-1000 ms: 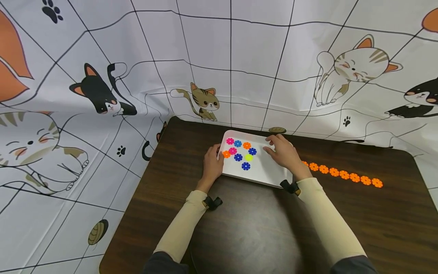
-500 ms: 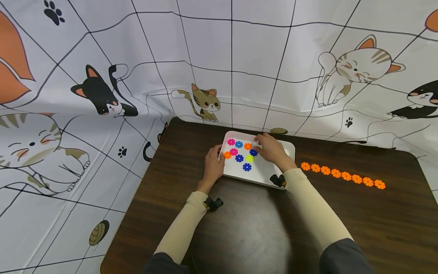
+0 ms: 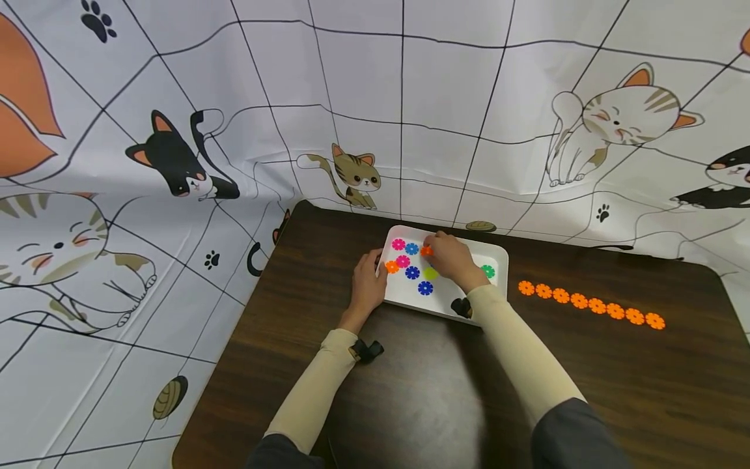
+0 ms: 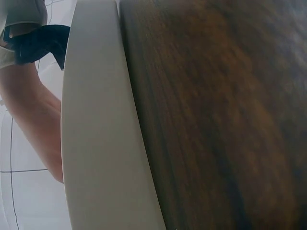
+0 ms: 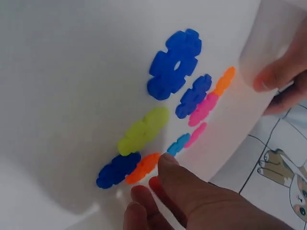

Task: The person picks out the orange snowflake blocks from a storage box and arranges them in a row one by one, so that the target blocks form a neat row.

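Observation:
A white tray (image 3: 404, 294) holds several notched, flower-shaped plastic discs in blue, pink, orange, yellow and green. My left hand (image 3: 368, 283) grips the tray's left side, its thumb at the rim. Inside the tray, my right hand (image 3: 450, 256) reaches down to an orange disc (image 5: 143, 168). In the right wrist view the thumb tip is at that disc's edge, with the other fingers apart from the thumb. Beside it lie a dark blue disc (image 5: 118, 171) and a yellow disc (image 5: 144, 131). A green disc (image 3: 487, 271) lies near the right wrist.
Several orange discs (image 3: 597, 305) form a slanting row on the dark wooden table (image 3: 586, 378), right of the tray. A white curtain (image 3: 445, 78) printed with cats and grid lines hangs behind the table's back edge.
My right hand has moved left across the tray and down to the orange disc. The green disc and the row's left end have come into view. My left hand stays at the tray.

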Tool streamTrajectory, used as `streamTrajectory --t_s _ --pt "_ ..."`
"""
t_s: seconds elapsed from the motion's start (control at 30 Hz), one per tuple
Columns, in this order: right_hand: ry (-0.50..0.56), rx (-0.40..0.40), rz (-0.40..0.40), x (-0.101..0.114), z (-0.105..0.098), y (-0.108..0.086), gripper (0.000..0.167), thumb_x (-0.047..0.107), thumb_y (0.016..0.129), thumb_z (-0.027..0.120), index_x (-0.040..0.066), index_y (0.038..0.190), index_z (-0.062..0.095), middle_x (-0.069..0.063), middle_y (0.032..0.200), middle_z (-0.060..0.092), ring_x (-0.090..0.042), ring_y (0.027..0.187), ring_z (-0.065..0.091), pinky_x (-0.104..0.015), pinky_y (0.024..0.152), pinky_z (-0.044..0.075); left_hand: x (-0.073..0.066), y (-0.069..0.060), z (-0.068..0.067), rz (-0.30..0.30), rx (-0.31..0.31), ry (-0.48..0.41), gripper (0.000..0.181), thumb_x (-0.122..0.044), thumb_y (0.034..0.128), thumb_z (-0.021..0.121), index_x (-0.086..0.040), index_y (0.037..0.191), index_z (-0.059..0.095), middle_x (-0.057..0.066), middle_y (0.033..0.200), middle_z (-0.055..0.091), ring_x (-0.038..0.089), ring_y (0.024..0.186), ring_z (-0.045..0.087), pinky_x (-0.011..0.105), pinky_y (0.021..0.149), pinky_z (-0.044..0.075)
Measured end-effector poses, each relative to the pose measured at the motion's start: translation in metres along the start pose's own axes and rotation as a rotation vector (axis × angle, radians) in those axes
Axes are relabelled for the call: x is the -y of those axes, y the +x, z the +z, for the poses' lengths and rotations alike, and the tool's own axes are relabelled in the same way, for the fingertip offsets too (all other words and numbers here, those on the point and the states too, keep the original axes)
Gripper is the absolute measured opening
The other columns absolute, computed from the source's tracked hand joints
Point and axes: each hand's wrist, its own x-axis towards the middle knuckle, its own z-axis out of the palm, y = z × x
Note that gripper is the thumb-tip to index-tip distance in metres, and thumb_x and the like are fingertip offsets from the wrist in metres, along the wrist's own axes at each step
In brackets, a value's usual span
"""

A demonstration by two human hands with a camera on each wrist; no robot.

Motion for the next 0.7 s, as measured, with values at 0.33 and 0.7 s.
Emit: streamTrajectory --t_s 0.33,0.7 --pt "-0.042 -0.029 0.055 0.0 0.012 0.006 0.042 0.021 0.099 0.065 0.004 0.137 0.06 -0.02 0.131 0.062 -0.036 0.117 0.064 -0.052 0.097 0.057 -0.001 0.001 0.001 0.016 -0.003 0.013 0.035 -0.014 0.1036 0.055 -0.004 0.137 0.059 0.019 0.12 0.065 0.032 0.107 0.064 0.045 0.099 0.057" --pt "-0.09 -0.008 -0.003 0.0 0.017 0.002 0.05 0.025 0.102 0.061 -0.006 0.139 0.048 -0.024 0.129 0.056 -0.036 0.117 0.06 -0.05 0.101 0.056 0.002 0.001 0.001 0.025 -0.009 0.014 0.035 -0.013 0.1034 0.055 -0.003 0.137 0.059 0.019 0.121 0.065 0.033 0.107 0.064 0.045 0.099 0.057"
